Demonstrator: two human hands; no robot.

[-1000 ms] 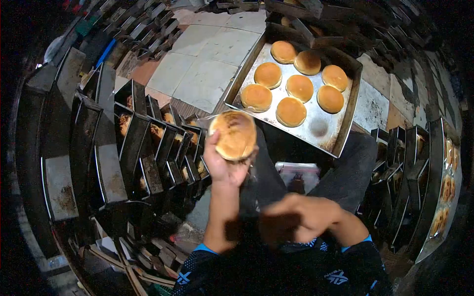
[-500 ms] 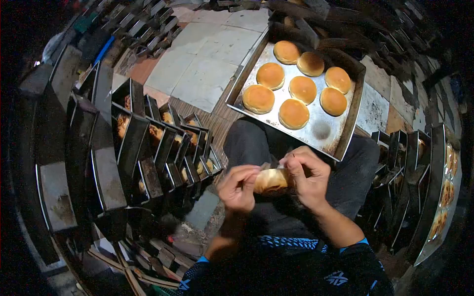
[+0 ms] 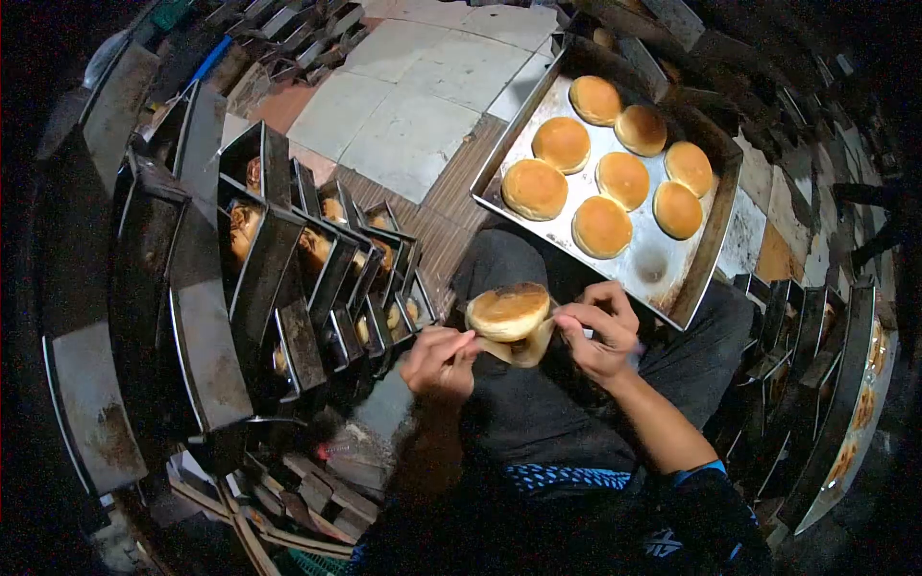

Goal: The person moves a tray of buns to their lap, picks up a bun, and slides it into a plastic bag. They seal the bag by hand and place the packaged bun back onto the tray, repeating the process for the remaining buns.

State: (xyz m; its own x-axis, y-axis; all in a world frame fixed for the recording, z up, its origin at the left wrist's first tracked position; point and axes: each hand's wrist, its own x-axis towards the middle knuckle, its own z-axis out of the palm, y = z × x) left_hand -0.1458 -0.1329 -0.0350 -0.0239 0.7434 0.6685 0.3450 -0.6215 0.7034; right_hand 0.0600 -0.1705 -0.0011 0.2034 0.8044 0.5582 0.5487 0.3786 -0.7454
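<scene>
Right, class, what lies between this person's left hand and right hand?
In the head view, a browned bun and what looks like a thin wrapper lie between the left hand and right hand.

The floor is made of big pale tiles (image 3: 403, 144) in the middle, and a brown striped strip (image 3: 461, 182) is seen next to them. A reddish patch (image 3: 288, 106) is shown near the top left. Dark metal tins (image 3: 211, 355) are piled high on the left, and more tins (image 3: 814, 370) are lined up on the right. Bits of wood (image 3: 312, 494) are heaped at the lower left, by a green basket (image 3: 317, 563). The middle is lit brightly, but the edges are left very dark.
</scene>
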